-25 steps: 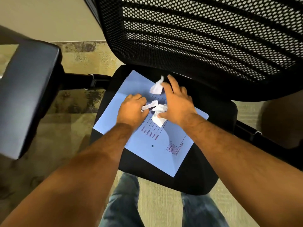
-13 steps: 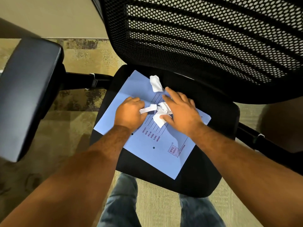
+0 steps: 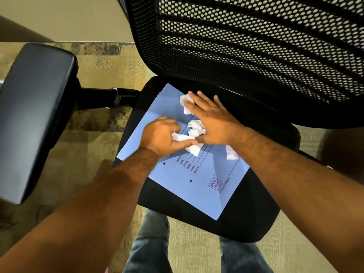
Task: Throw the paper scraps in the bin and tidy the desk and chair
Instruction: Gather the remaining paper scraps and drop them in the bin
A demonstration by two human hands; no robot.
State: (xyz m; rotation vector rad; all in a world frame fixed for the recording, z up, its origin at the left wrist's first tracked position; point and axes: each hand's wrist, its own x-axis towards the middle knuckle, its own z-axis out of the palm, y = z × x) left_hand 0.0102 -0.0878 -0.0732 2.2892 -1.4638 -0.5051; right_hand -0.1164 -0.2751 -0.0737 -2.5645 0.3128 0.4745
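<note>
A light blue file folder (image 3: 177, 180) lies on the black seat (image 3: 256, 213) of an office chair. Several crumpled white paper scraps lie on the folder. My left hand (image 3: 159, 137) is curled around one scrap (image 3: 180, 137), pinching it with thumb and fingers. My right hand (image 3: 210, 119) lies flat with spread fingers, its fingertips on the far scrap (image 3: 185, 104). More scraps (image 3: 196, 129) sit between the two hands, one (image 3: 194, 149) just below my left thumb. Another scrap (image 3: 230, 154) shows under my right wrist.
The chair's black mesh backrest (image 3: 256, 46) rises right behind the hands. A padded black armrest (image 3: 33, 119) stands at the left. Patterned carpet (image 3: 88, 158) surrounds the chair, and my jeans-clad legs (image 3: 149, 243) are at the seat's front edge.
My right hand has stretched forward from the middle scraps onto the far scrap. My left hand has closed more tightly on its scrap. A scrap near my right wrist has come into sight.
</note>
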